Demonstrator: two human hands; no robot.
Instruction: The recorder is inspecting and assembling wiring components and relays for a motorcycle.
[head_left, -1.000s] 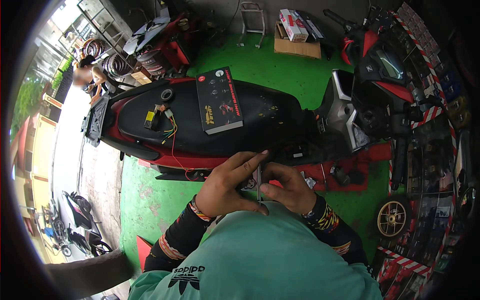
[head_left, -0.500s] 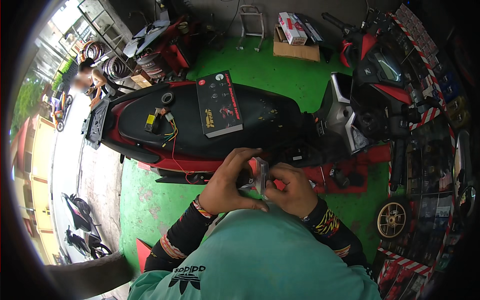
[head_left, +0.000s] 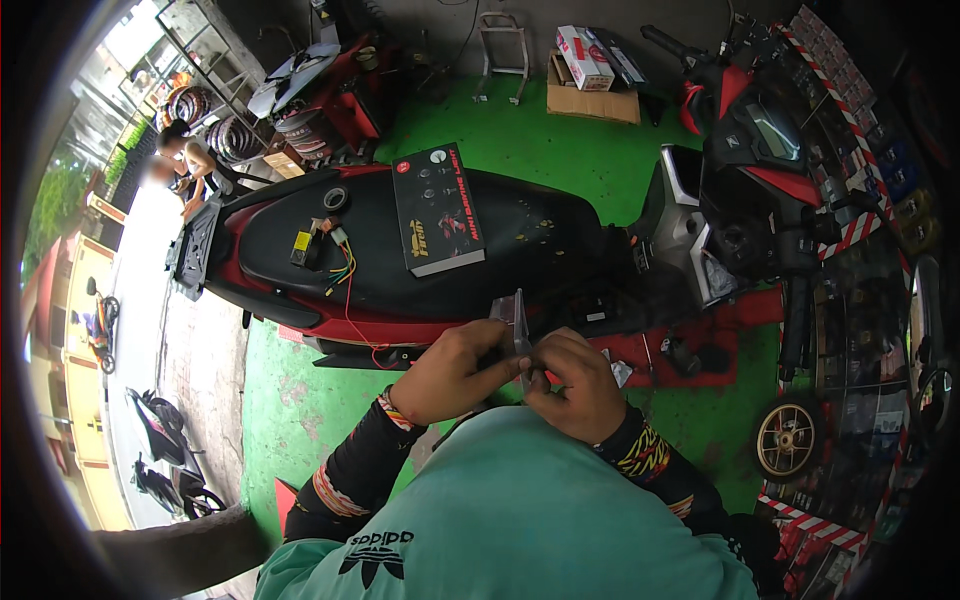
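While the left hand (head_left: 448,372) pinches a clear packet (head_left: 512,313), its base hidden by fingers, the curled right hand (head_left: 580,384) meets it; beyond the fingertips, a black box (head_left: 440,212) lies on a motorcycle seat (head_left: 372,212).

Bright daylight floods the left of the frame, washing out a roadway (head_left: 138,310) beyond the open side of a space with a bright green floor (head_left: 440,125), its surface worn to grayish patches left of center. A dark gray wall (head_left: 545,35) stands in shadow across the top. A metal rack (head_left: 180,50) rises at upper left; display shelving (head_left: 855,345), edged in red-and-white striping (head_left: 812,522), lines the right. Pale concrete (head_left: 203,350) borders the road, with yellow panels (head_left: 88,390) and foliage (head_left: 65,205) opposite.
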